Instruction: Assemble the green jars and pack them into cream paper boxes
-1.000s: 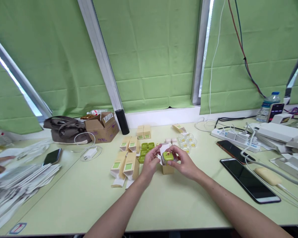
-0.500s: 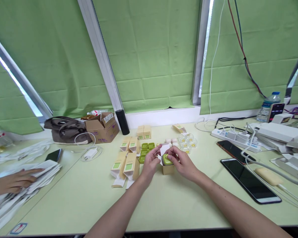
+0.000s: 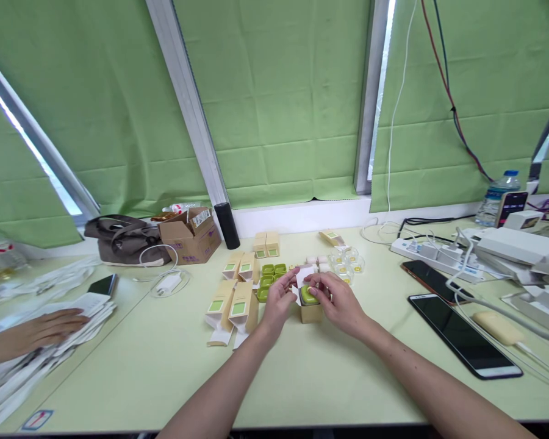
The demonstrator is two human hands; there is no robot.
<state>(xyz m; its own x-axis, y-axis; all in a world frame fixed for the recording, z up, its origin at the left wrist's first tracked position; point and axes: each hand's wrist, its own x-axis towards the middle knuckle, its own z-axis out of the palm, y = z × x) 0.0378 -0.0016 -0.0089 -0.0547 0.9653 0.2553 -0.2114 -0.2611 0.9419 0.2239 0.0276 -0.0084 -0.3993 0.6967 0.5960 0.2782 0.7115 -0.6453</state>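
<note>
A green square-lidded container (image 3: 309, 296) sits in the top of an open small kraft box (image 3: 312, 314). The fingers and thumb of my right hand (image 3: 341, 300) are closed on the container. To the left of the box is my left hand (image 3: 277, 308), its index finger and thumb apart near the raised white flaps (image 3: 305, 274). Whether it presses on a flap is hard to make out. Just behind my left hand, several green square containers (image 3: 266, 280) stand in rows. More kraft boxes (image 3: 243, 310) with green labels lie to the left, some with open flaps.
Clear round containers (image 3: 345, 262) and pale pink pieces (image 3: 322, 264) stand behind the box. Phones (image 3: 462, 335), a power strip (image 3: 432, 250) and cables lie at right. At left, another person's hand (image 3: 50, 329) rests on white sheets. A carton (image 3: 190, 238) and bag (image 3: 128, 241) stand behind.
The green container sits slightly lower in the kraft box. The other person's hand at left has shifted a little to the right over the white sheets. My left hand has barely moved.
</note>
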